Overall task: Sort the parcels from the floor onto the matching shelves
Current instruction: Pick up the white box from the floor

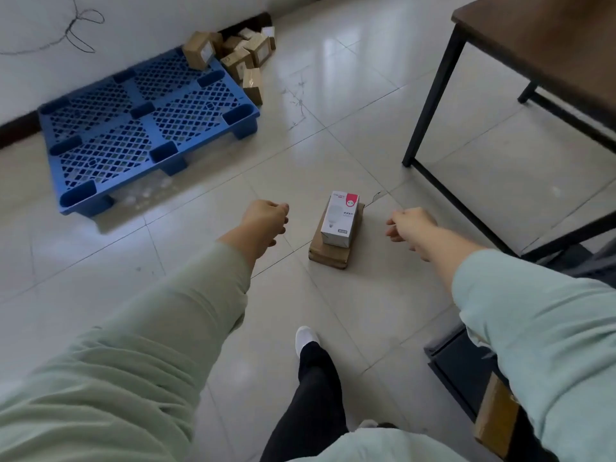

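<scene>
A white light-bulb box (340,219) with a red corner lies on top of a flat brown cardboard parcel (330,253) on the tiled floor. My left hand (265,221) hovers to the left of the stack, fingers curled, holding nothing. My right hand (410,226) hovers to the right of it, fingers loosely curled and empty. Neither hand touches the boxes. Both arms wear pale green sleeves.
A blue plastic pallet (146,128) lies by the wall at left, with a heap of several brown parcels (233,51) behind it. A dark-framed table (533,61) stands at right. A low shelf frame (466,371) is at lower right. My foot (306,338) is below the stack.
</scene>
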